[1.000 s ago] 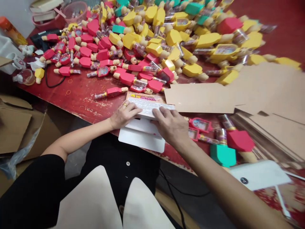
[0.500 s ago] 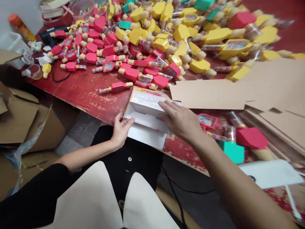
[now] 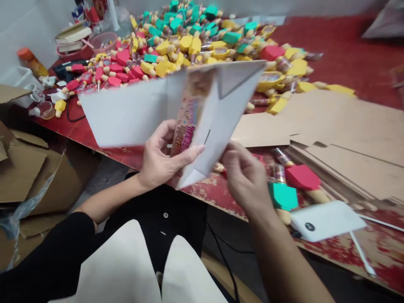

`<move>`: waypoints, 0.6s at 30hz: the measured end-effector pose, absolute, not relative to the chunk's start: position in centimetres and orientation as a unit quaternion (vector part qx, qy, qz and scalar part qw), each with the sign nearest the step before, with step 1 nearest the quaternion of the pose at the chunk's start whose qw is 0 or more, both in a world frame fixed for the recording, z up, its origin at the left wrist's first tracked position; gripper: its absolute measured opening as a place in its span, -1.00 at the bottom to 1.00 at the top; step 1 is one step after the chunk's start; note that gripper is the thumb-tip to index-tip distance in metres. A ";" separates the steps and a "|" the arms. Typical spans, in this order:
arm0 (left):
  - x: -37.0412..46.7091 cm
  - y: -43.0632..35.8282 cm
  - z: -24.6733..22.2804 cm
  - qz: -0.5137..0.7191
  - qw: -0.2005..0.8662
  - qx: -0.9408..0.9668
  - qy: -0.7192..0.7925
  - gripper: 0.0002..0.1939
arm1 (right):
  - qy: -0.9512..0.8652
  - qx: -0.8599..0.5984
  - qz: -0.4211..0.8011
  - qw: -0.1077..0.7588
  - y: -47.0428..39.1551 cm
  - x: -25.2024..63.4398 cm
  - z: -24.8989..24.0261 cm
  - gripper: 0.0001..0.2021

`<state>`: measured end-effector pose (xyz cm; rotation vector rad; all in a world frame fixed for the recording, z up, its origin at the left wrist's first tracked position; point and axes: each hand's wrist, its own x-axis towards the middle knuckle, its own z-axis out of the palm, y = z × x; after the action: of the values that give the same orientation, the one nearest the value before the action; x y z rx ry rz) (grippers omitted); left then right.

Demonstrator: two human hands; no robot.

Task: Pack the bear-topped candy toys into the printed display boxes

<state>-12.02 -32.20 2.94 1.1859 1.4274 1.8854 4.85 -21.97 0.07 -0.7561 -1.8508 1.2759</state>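
Observation:
A printed cardboard box (image 3: 221,113), white inside, is held up over the near edge of the table with its white panels spread and a little blurred. My left hand (image 3: 162,158) grips its printed side, thumb across the front and fingers behind. At the lower right edge of the box, my right hand (image 3: 244,174) has its fingers curled and pinched on the cardboard; their tips are partly hidden. Just beyond my right hand lie a green popsicle-shaped toy (image 3: 284,195) and a red one (image 3: 303,176), each with a clear tube attached.
A heap of red, yellow and green popsicle-shaped toys (image 3: 189,44) covers the far side of the red table (image 3: 315,46). Flat cardboard sheets (image 3: 347,122) lie to the right, with a white phone-like device (image 3: 328,221) and cable nearer. Brown cartons (image 3: 25,168) stand at left.
The box has been raised and turned from the table edge, and its white panels now spread out. My left hand has shifted onto its printed side; my right hand has moved down to its edge.

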 end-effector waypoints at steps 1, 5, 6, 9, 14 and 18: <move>-13.5 -32.5 3.2 0.620 0.194 0.538 0.538 -0.53 | -0.689 -0.273 0.534 0.407 -21.4 5.2 0.0 -0.49; -18.8 -33.1 -0.5 0.213 0.025 0.805 0.553 -0.83 | -0.683 -0.219 0.487 0.498 -17.8 5.1 -0.3 -0.36; -19.6 -33.2 -2.1 0.124 0.012 0.823 0.554 -0.84 | -0.712 -0.204 0.454 0.495 -17.1 4.5 -0.1 -0.22; -20.3 -33.7 -6.2 -0.008 0.004 0.839 0.543 -0.82 | -0.728 -0.200 0.379 0.535 -15.7 1.3 1.2 -0.19; -18.9 -34.9 -8.3 -0.023 -0.044 0.827 0.560 -0.80 | -0.733 -0.383 0.334 0.452 -11.9 -5.9 2.8 -0.63; -18.9 -35.1 -8.2 0.036 -0.096 0.802 0.588 -0.79 | -0.743 -0.488 0.357 0.287 -7.5 -9.6 1.2 -0.65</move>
<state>-18.91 -35.10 -8.21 2.6882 1.9698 0.1191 -9.60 -7.48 1.16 -1.3032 -1.9859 0.9551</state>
